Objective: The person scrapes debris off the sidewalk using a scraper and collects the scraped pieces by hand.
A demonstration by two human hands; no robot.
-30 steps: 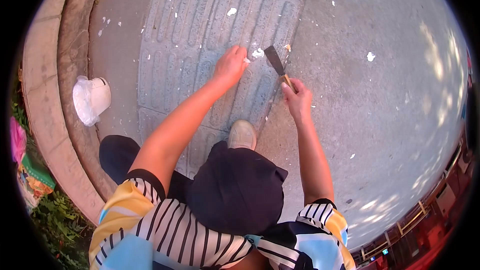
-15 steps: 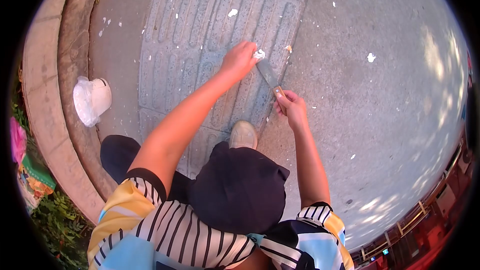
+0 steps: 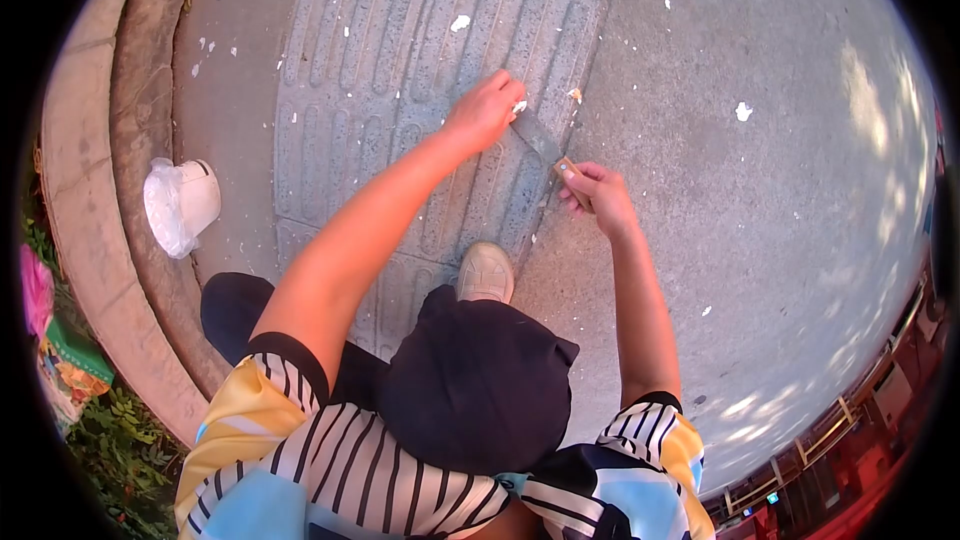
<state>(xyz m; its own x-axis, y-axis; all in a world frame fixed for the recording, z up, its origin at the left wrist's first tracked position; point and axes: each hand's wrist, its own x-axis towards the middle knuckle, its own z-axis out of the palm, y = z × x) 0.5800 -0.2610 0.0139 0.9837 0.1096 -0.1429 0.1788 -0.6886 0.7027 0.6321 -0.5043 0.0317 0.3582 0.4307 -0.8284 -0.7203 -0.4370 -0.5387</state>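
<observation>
Your right hand (image 3: 604, 198) grips a wooden-handled grey metal scraper (image 3: 538, 139), slanting forward-left toward the small white lump (image 3: 519, 107) at your nearer left hand's (image 3: 482, 115) narrowed fingertips; pinched or not, I cannot tell.

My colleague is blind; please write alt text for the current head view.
The right hand holds a scraper, its blade angled toward the left hand, at whose fingertips is a white fragment. Below is ridged paving; a white tub sits at left.
</observation>
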